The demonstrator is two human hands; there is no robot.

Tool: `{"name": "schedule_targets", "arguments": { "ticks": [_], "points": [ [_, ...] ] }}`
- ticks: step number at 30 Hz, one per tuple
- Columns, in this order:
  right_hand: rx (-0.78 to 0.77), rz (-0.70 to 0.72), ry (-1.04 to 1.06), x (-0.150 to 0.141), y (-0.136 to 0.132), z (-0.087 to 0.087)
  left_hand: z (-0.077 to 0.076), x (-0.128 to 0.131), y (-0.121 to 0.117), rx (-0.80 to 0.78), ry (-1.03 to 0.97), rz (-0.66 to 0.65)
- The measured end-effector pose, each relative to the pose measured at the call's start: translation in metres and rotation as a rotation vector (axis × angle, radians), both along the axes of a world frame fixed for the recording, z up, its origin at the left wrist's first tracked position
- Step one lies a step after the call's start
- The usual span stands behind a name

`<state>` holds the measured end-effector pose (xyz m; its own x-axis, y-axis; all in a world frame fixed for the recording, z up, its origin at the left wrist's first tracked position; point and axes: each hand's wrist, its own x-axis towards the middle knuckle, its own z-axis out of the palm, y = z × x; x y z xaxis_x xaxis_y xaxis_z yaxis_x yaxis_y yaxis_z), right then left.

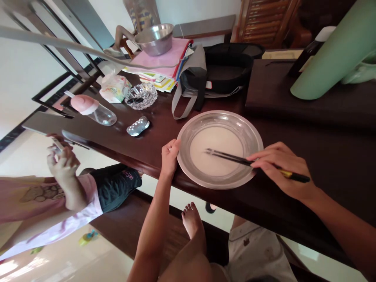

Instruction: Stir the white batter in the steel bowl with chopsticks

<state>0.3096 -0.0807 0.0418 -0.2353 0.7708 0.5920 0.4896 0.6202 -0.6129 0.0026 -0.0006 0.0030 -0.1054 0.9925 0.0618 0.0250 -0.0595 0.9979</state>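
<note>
A wide metal basin (pixel 255 135) stands at the near edge of the dark table, holding a milky white liquid (pixel 211 164). My left hand (pixel 170 156) grips its left rim, fingers curled. In my right hand (pixel 282 168) is a pair of black chopsticks (pixel 232 157) with gold bands near the back ends. Their tips reach into the liquid near the middle of the basin and look slightly blurred. Part of the chopsticks is hidden behind my right fingers.
Left on the table (pixel 158 150) are a game controller (pixel 138 126), glass ashtray (pixel 143 96), pink-topped bottle (pixel 94 109) and tissue pack (pixel 114 88). Behind stand a grey-black bag (pixel 223 70) and a metal bowl (pixel 157 41) on books. A green cylinder (pixel 326 66) rises right. Another person's hands (pixel 63 160) hold a phone.
</note>
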Motion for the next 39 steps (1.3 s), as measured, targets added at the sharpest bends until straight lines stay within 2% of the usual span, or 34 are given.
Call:
{"name": "schedule_targets", "arguments": {
  "ticks": [3,5,8,10,12,14,17,19,22,24,27,29,31,33,36,37,39],
  "points": [
    [0.007,-0.139,0.120,0.0026,0.0002,0.0007,0.0013,0.0009,0.0000,-0.001,0.003,-0.002],
    [0.019,-0.077,0.142,0.0024,-0.0003,0.0010,0.0021,0.0014,0.0000,-0.010,0.004,0.001],
    [-0.002,0.028,0.021,0.0001,-0.0006,0.0008,0.0020,0.0012,-0.0002,-0.009,0.000,0.009],
    [-0.006,-0.052,0.006,-0.0002,0.0000,0.0002,0.0011,0.0006,-0.0001,-0.004,-0.002,0.010],
    [0.009,-0.138,0.087,0.0007,0.0005,-0.0005,0.0003,0.0002,0.0001,-0.004,0.005,0.007],
    [0.021,-0.093,0.145,0.0014,0.0004,-0.0011,0.0000,0.0001,0.0004,-0.008,0.012,0.005],
    [0.016,0.044,0.046,0.0015,0.0000,-0.0019,0.0002,0.0002,0.0005,-0.009,0.005,0.001],
    [0.010,0.005,0.010,0.0018,0.0002,-0.0025,0.0003,0.0002,0.0004,-0.009,0.000,0.000],
    [0.021,-0.108,0.142,0.0022,0.0004,-0.0031,-0.0001,-0.0001,0.0005,-0.014,0.014,0.001],
    [0.023,-0.042,0.167,0.0013,-0.0001,-0.0032,-0.0005,-0.0004,0.0007,-0.016,0.026,0.005],
    [0.003,0.071,0.030,0.0001,-0.0002,-0.0033,-0.0012,-0.0008,0.0010,-0.013,0.024,0.011],
    [-0.002,-0.004,0.008,0.0012,0.0006,-0.0040,-0.0020,-0.0012,0.0012,-0.010,0.018,0.011],
    [0.001,-0.100,0.089,0.0029,0.0010,-0.0047,-0.0030,-0.0018,0.0014,-0.006,0.020,0.006],
    [0.006,-0.071,0.152,0.0033,0.0006,-0.0047,-0.0038,-0.0023,0.0016,-0.004,0.024,-0.006],
    [0.009,0.083,0.055,0.0010,-0.0006,-0.0033,-0.0039,-0.0025,0.0017,0.004,0.030,-0.007],
    [0.010,0.086,0.018,0.0003,-0.0007,-0.0028,-0.0036,-0.0023,0.0016,0.007,0.032,-0.002],
    [0.002,-0.014,0.016,0.0000,-0.0002,-0.0020,-0.0027,-0.0019,0.0013,0.006,0.033,0.009]
  ]
}}
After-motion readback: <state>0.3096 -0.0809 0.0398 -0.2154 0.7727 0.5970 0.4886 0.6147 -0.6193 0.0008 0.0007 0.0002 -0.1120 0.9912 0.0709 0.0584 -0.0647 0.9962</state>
